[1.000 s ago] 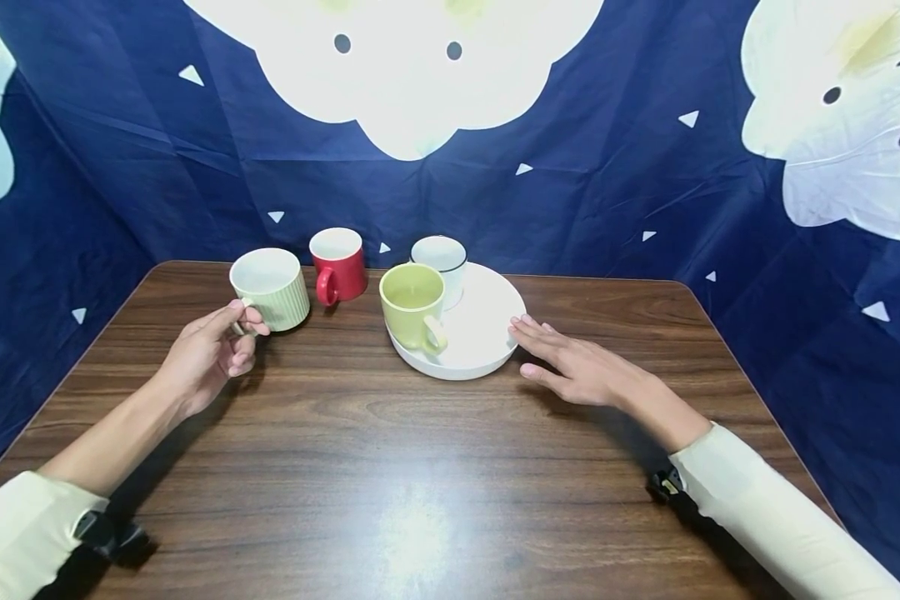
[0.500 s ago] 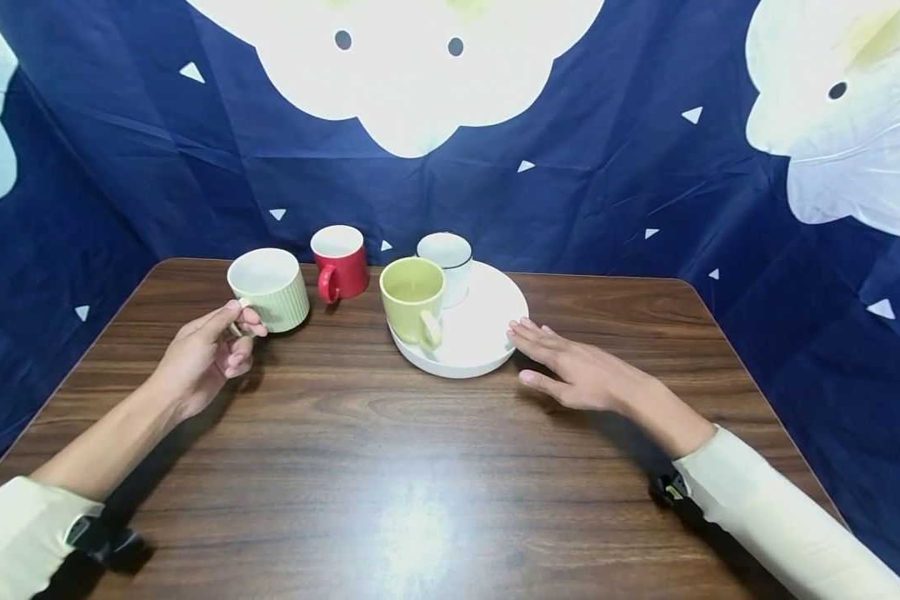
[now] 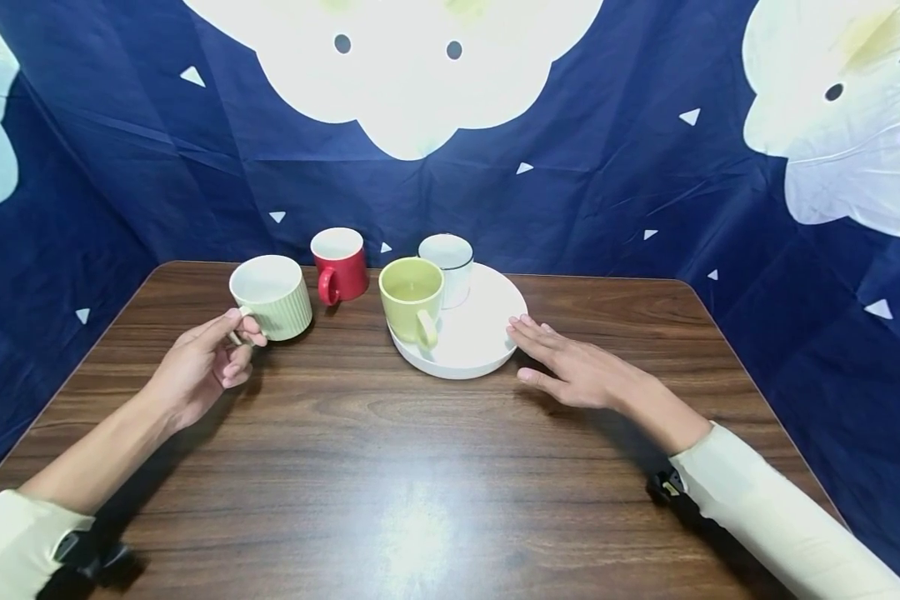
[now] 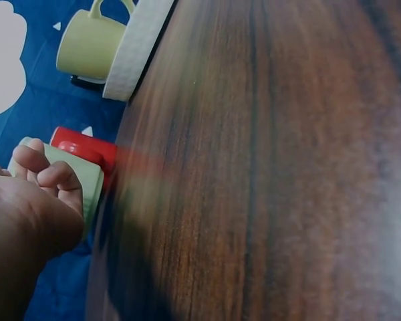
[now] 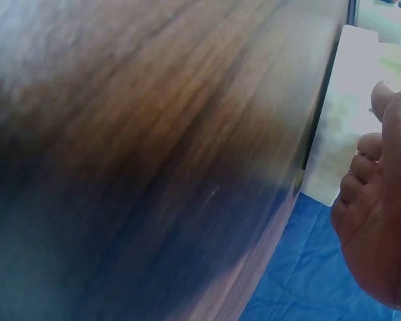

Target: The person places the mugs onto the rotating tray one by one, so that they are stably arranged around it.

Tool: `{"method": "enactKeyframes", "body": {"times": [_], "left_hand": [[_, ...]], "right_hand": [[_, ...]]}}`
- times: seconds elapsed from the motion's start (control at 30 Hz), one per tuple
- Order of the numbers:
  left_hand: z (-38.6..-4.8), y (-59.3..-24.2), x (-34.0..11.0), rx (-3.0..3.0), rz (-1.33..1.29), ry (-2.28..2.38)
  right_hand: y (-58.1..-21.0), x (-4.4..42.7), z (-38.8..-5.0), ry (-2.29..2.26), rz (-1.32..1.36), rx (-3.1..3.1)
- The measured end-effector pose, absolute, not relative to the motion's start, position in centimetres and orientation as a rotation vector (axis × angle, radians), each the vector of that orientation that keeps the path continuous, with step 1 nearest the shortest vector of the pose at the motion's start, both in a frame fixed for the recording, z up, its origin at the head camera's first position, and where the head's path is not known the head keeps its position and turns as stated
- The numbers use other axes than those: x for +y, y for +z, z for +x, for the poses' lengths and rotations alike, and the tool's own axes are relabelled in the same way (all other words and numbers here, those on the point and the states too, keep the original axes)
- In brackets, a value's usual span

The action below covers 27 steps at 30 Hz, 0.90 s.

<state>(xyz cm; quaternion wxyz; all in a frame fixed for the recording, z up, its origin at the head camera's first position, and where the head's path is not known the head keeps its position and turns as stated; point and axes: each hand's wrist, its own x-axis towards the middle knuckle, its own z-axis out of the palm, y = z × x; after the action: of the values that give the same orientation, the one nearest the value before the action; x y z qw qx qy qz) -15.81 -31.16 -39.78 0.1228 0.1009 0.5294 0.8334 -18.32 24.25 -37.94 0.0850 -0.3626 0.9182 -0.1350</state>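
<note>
Left hand [image 3: 206,367] pinches the ribbed pale-green cup [image 3: 287,312] near the table's [image 3: 330,450] far left corner; whether the base is lifted, can't tell. Right hand [image 3: 581,371] holds nothing, fingers straight at the white tray's [image 3: 487,333] right rim. Step, I judge: shifting the cup, tray steadied. Next calls for a level lift, clear of the red mug [image 3: 352,275]. No readable writing or brands.

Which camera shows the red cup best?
The head view: the red cup shows whole there, handle and white inside too. The left wrist view shows only part, behind the pale green cup. In the right wrist view, I can't spot it.
</note>
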Motion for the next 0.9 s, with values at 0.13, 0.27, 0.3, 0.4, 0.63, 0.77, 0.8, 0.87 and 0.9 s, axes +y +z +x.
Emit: {"method": "enactKeyframes", "body": {"times": [0.13, 0.27, 0.3, 0.4, 0.63, 0.77, 0.8, 0.87, 0.9], "left_hand": [[-15.5, -39.8, -31.1, 1.550, 0.309, 2.414], [-15.2, -39.7, -31.0, 1.561, 0.339, 2.397], [-15.1, -39.7, -31.0, 1.559, 0.346, 2.395], [-15.0, -39.7, -31.0, 1.552, 0.368, 2.385], [-14.4, -39.8, -31.0, 1.561, 0.396, 2.369], [-14.0, -39.9, -31.0, 1.566, 0.396, 2.361], [-13.9, -39.9, -31.1, 1.569, 0.396, 2.359], [-13.8, -39.9, -31.1, 1.579, 0.399, 2.353], [-13.7, -39.9, -31.1, 1.584, 0.401, 2.350]], "right_hand": [[-38.0, 24.1, -18.1, -0.414, -1.062, 2.727], [-38.0, 23.9, -17.8, -0.421, -1.064, 2.722], [-38.0, 23.9, -17.8, -0.422, -1.068, 2.721], [-37.9, 23.6, -17.6, -0.424, -1.084, 2.727], [-38.0, 23.0, -17.2, -0.405, -1.112, 2.762], [-38.1, 22.8, -16.9, -0.399, -1.109, 2.775], [-38.0, 22.8, -16.8, -0.400, -1.109, 2.778], [-38.1, 22.7, -16.7, -0.403, -1.105, 2.785], [-38.1, 22.7, -16.6, -0.405, -1.104, 2.787]]}}
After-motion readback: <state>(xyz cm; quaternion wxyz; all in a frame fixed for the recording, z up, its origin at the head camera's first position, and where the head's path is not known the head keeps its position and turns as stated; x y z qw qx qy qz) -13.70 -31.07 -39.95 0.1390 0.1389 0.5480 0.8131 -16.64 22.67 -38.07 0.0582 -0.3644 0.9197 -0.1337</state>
